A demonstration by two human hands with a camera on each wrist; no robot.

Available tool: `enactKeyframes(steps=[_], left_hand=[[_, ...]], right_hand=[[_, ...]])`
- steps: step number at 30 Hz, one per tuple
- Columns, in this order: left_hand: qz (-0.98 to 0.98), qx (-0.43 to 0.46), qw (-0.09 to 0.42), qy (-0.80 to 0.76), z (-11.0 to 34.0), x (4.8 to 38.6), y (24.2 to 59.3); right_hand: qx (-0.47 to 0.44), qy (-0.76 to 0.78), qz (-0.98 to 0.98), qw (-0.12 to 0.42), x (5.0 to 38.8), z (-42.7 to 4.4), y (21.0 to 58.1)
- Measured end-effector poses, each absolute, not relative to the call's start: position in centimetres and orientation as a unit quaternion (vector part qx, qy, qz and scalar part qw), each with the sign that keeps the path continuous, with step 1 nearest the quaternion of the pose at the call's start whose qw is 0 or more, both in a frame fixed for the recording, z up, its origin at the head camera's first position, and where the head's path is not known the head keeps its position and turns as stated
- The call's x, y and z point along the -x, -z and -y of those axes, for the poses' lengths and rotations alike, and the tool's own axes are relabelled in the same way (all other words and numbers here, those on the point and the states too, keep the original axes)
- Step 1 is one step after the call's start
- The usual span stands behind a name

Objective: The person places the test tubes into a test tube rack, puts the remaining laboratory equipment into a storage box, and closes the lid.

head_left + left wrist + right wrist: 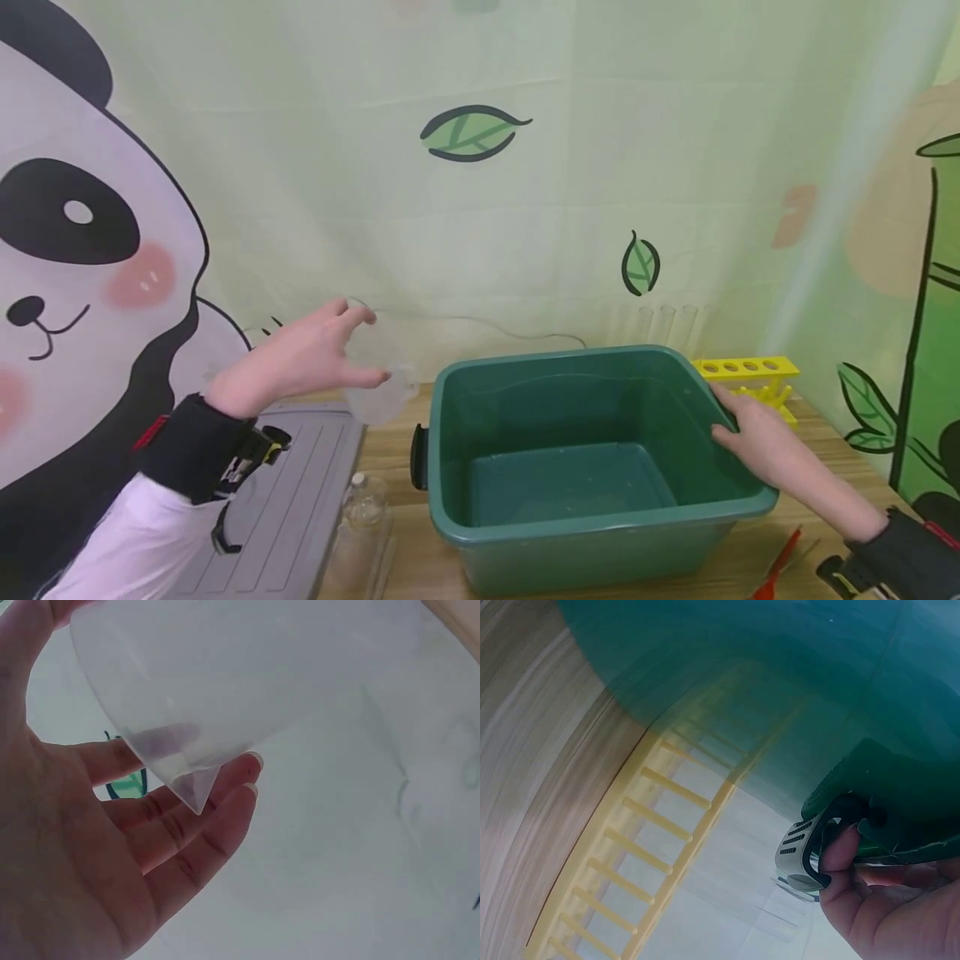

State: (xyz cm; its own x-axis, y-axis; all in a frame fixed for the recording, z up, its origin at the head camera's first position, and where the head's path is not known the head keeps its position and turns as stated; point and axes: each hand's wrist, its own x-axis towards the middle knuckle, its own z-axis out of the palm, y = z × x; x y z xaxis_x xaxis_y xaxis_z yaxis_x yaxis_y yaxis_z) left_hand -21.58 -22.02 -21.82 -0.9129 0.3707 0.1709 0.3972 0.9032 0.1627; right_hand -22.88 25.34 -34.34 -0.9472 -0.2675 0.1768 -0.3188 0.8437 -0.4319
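Observation:
My left hand (318,350) (97,847) is raised at the left of the green bin (600,523) (780,645). Between its thumb and fingers it holds a clear plastic vessel (378,396) (247,675); a pointed spout juts over the fingers in the left wrist view. My right hand (765,437) (892,907) grips the bin's right rim, thumb on the inner side in the head view. In the right wrist view its fingers curl at the bin's grey-and-black handle (799,847). Nothing lies inside the bin, which stands upright.
A yellow test-tube rack (746,367) (645,802) and upright clear tubes (666,329) stand behind the bin at the right. Red-handled scissors (780,567) lie at front right. Left of the bin are a clear bottle (365,504) and a ridged grey lid (292,492).

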Motion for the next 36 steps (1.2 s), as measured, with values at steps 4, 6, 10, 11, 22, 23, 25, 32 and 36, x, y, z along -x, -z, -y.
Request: enactKeyframes(steps=[4,6,10,11,22,23,25,32,36], left_hand=[[0.972,0.210,0.062,0.084,20.2,22.1,20.8],[0.972,0.216,0.058,0.077,19.3,22.3,20.5],[0.969,0.235,0.043,0.065,17.8,22.8,20.3],[0.968,0.240,0.039,0.065,17.4,22.9,20.3],[0.958,0.284,-0.007,0.050,13.7,23.3,21.4],[0.957,0.287,-0.011,0.044,13.4,23.4,21.6],[0.954,0.296,-0.017,0.030,12.7,23.7,22.0],[0.946,0.322,-0.044,-0.016,10.8,24.6,23.0],[0.942,0.324,-0.077,-0.033,9.9,25.2,23.6]], right_hand=[[-0.155,-0.234,0.958,0.051,23.0,-25.3,34.3],[-0.156,-0.233,0.959,0.048,23.1,-25.3,34.3],[-0.153,-0.238,0.958,0.046,23.0,-25.2,34.3],[-0.152,-0.239,0.958,0.047,22.9,-25.2,34.4],[-0.150,-0.245,0.957,0.048,22.9,-25.2,34.3],[-0.149,-0.245,0.957,0.049,22.9,-25.2,34.3],[-0.148,-0.245,0.957,0.052,22.8,-25.2,34.4],[-0.147,-0.242,0.958,0.057,22.8,-25.2,34.5],[-0.147,-0.239,0.958,0.057,22.9,-25.4,34.4]])
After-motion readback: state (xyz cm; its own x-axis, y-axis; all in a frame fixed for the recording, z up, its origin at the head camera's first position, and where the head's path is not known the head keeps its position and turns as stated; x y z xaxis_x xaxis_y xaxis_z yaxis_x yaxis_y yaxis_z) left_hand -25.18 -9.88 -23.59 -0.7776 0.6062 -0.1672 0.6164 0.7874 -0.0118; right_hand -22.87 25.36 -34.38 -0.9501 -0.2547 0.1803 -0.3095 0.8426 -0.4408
